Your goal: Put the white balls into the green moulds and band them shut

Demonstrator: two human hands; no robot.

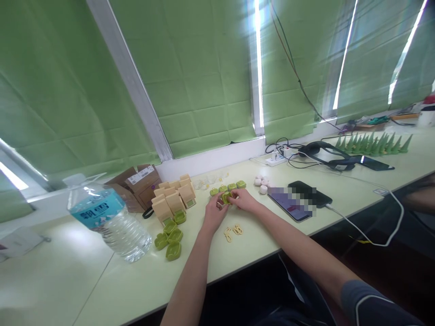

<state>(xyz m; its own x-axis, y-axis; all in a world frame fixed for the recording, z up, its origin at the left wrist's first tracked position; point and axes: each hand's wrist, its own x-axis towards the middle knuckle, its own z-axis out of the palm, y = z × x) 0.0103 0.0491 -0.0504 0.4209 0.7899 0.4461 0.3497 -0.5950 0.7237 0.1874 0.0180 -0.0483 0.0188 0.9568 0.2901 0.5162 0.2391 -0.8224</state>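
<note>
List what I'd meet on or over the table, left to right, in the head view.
Water bottle, loose green trays, left hand, right hand (both on a small green piece), white round pieces, lit-screen phone, green cones.

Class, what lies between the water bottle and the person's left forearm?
In the head view, a cluster of small green containers lies between them.

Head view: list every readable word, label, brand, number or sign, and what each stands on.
"飄雪": blue label on the water bottle.
Too small to read: print on the white label of the cardboard box.
Too small to read: sticker on the table.
Blurred: screen of the lit phone.
</note>
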